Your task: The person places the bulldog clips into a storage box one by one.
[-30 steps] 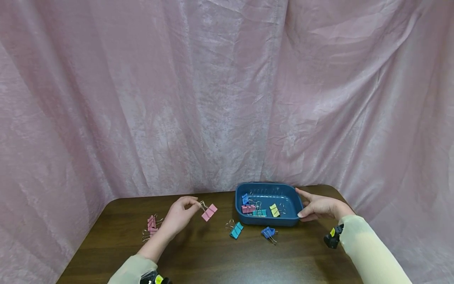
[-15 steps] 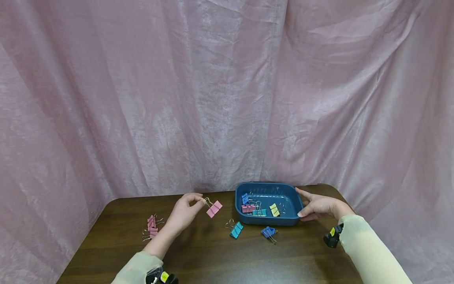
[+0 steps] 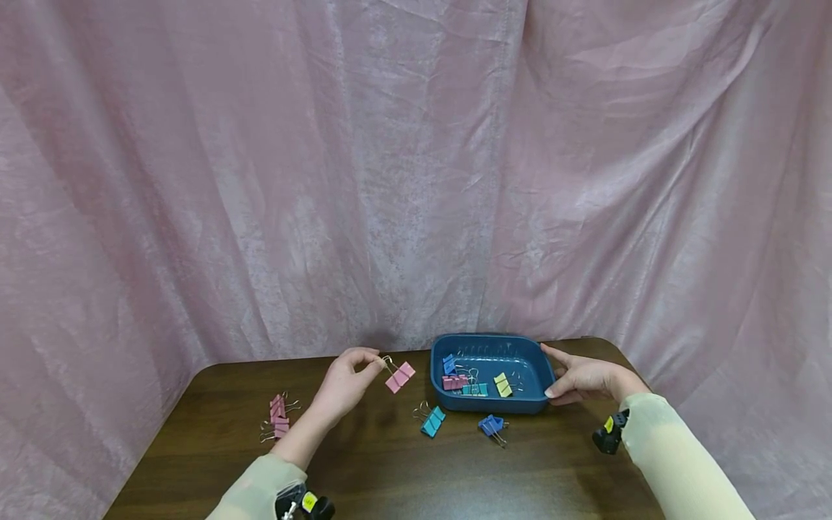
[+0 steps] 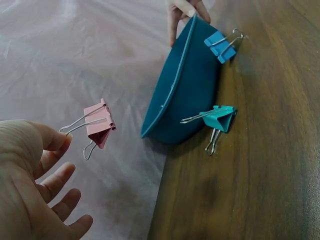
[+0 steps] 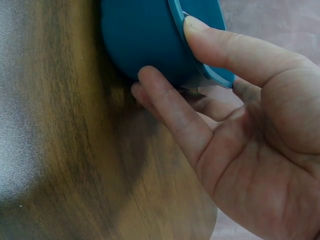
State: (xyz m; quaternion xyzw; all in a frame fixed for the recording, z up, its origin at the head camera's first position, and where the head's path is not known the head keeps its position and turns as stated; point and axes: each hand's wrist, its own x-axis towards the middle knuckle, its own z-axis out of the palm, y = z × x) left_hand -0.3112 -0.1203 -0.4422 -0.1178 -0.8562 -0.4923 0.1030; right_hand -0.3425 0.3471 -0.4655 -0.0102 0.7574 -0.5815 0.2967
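My left hand pinches a pink binder clip by one wire handle, between thumb and forefinger. In the left wrist view this pink clip dangles off the fingertips while the other fingers are loosely spread. The clip is held in the air just left of a blue rectangular box. At the box's right end my right hand holds the wall, thumb on the rim and fingers against the outside, as the right wrist view shows. Inside the box lie blue, pink, teal and yellow binder clips.
On the dark wooden table, a teal binder clip and a blue binder clip lie in front of the box. Pink binder clips lie at the left, beyond my left forearm. A pink curtain hangs behind the table.
My left hand has carried the pink binder clip right and slightly up, closer to the box. The right hand and the box stay where they were.
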